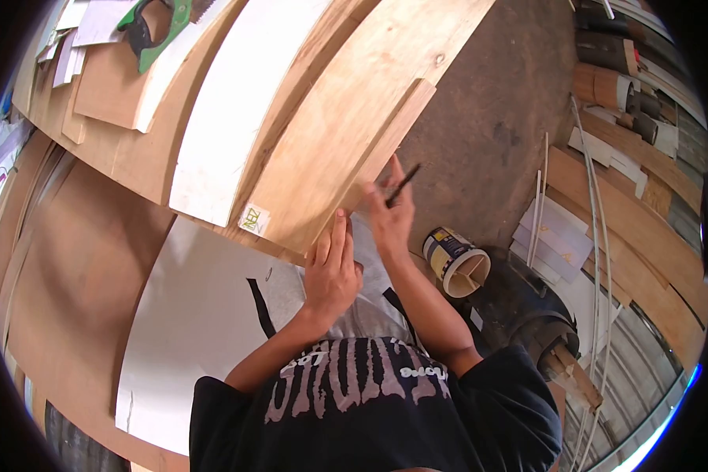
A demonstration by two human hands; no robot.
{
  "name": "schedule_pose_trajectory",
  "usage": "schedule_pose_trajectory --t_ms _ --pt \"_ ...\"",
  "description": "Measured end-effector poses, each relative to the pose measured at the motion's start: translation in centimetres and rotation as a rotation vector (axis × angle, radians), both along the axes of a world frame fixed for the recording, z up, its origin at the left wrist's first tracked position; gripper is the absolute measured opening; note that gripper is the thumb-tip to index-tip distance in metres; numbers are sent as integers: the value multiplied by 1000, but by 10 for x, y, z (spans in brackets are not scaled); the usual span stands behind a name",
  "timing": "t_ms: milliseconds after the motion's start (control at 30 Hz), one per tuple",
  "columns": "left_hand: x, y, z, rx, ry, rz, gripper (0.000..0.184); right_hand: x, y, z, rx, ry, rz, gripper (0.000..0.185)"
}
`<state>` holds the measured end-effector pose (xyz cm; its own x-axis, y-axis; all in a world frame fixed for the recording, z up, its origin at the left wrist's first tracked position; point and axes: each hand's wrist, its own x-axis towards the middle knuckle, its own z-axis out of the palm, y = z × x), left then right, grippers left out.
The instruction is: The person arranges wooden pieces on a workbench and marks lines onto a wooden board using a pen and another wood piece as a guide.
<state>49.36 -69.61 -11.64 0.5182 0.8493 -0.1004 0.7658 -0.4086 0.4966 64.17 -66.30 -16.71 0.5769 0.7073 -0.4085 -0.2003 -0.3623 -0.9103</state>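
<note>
My left hand (335, 271) lies with its fingers stretched out on the near end of a narrow wooden strip (398, 132). That strip rests along the right edge of a wide plywood board (342, 106). Beside the same edge, my right hand (393, 220) is closed around a dark pencil (403, 186), whose free end points up and to the right. Some fingers of the right hand touch or nearly touch the strip's side; slight blur hides the exact contact. A small label with green writing (253, 219) sits on the board's near corner.
Left of the board lie a white panel (240, 102) and a green-handled saw (153, 35) among wood offcuts. A paint bucket (456, 263) lies tipped on the floor (503, 118) to the right. Planks (637, 228) and thin rods (598, 204) line the far right.
</note>
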Motion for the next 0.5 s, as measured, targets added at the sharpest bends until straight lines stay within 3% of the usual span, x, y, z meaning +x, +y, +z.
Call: schedule_pose_trajectory --t_ms 33,67,133,167,233,367,433,500 --pt "3 2 6 -40 -4 11 70 10 -1 -2 -51 -166 -13 45" --pt "6 3 9 -77 -11 23 73 24 -1 -2 -50 -162 -9 45" --pt "9 0 11 -62 12 22 75 48 13 8 318 -31 -87 21" --pt "10 -2 12 -50 29 12 78 55 25 10 317 -31 -84 21" --pt "11 0 14 -59 26 17 79 65 64 31 391 -566 -40 30" --pt "12 6 22 -78 5 26 80 79 105 59 216 -533 275 27" --pt "13 6 23 -74 3 33 80 83 122 59 207 -936 521 21" --pt "13 6 22 -70 4 41 79 83 130 55 277 -975 546 17"
